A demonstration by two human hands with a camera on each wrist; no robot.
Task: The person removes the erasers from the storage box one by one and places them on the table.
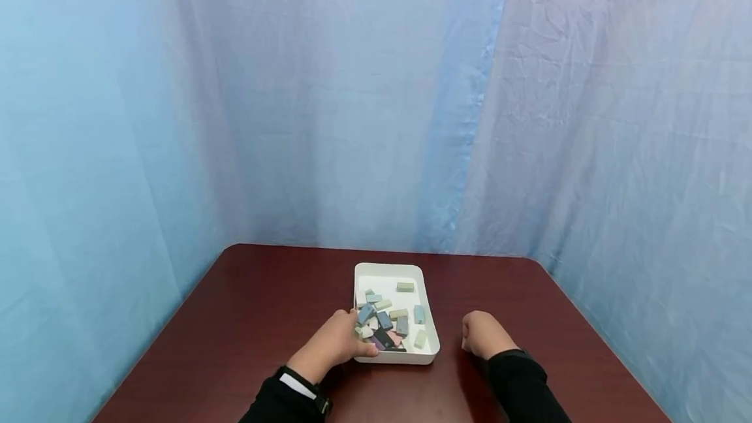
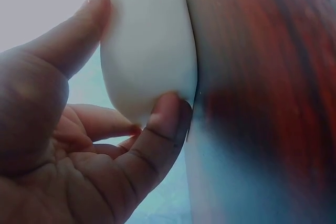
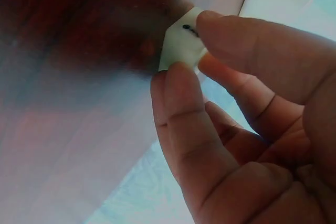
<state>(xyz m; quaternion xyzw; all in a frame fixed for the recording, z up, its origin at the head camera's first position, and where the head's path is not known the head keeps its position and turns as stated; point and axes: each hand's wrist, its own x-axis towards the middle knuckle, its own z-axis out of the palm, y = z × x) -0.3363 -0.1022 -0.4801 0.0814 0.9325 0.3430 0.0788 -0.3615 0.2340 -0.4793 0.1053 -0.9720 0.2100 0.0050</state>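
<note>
A white tray holding several small pastel and dark blocks sits on a dark red table. My left hand grips the tray's near left corner. In the left wrist view its thumb lies on one side of the tray wall and its fingers curl under the other. My right hand rests curled on the table just right of the tray. The right wrist view shows it pinching a pale green block between thumb and finger.
Blue and white cloth curtains close in the table on the left, back and right. The table's far edge lies just behind the tray. Bare tabletop shows on either side of the tray.
</note>
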